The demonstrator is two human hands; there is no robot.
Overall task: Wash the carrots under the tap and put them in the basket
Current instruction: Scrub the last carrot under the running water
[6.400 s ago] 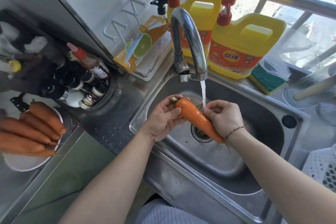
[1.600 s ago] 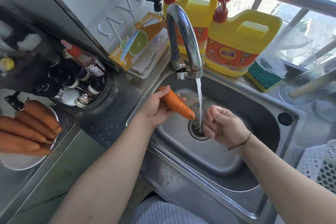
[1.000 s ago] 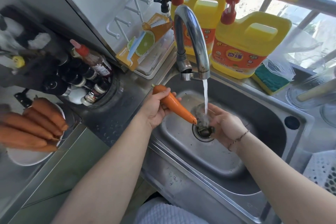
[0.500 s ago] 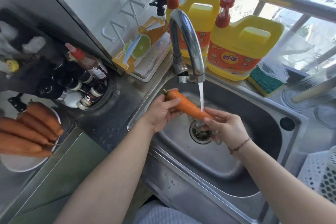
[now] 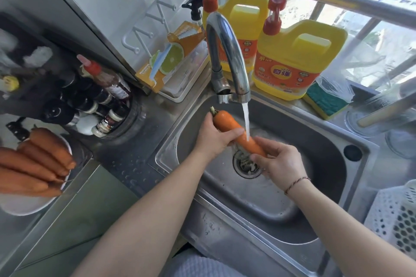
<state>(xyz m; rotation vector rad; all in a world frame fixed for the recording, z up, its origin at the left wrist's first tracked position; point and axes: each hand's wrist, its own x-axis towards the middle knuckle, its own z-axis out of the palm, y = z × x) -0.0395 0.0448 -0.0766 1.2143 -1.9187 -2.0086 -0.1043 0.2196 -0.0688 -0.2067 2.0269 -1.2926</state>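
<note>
An orange carrot (image 5: pixel 227 125) lies slanted over the steel sink (image 5: pixel 315 186), its thick end up left. My left hand (image 5: pixel 213 139) grips its upper half. My right hand (image 5: pixel 279 162) curls round its thin lower end above the drain (image 5: pixel 244 167). Water runs from the chrome tap (image 5: pixel 227 51) onto the middle of the carrot. Several more carrots (image 5: pixel 38 164) lie on a white plate (image 5: pixel 24 204) at the far left. A white perforated basket (image 5: pixel 396 216) shows at the right edge.
Two yellow detergent jugs (image 5: pixel 295 56) stand behind the sink by the window. A green sponge (image 5: pixel 324 102) lies beside them. Sauce bottles (image 5: pixel 105 94) crowd the counter left of the sink. A glass lid (image 5: pixel 382 114) rests at the right.
The carrot has shifted right, so the stream now hits its middle. My right hand, rinsing empty a second ago, has closed round the thin end.
</note>
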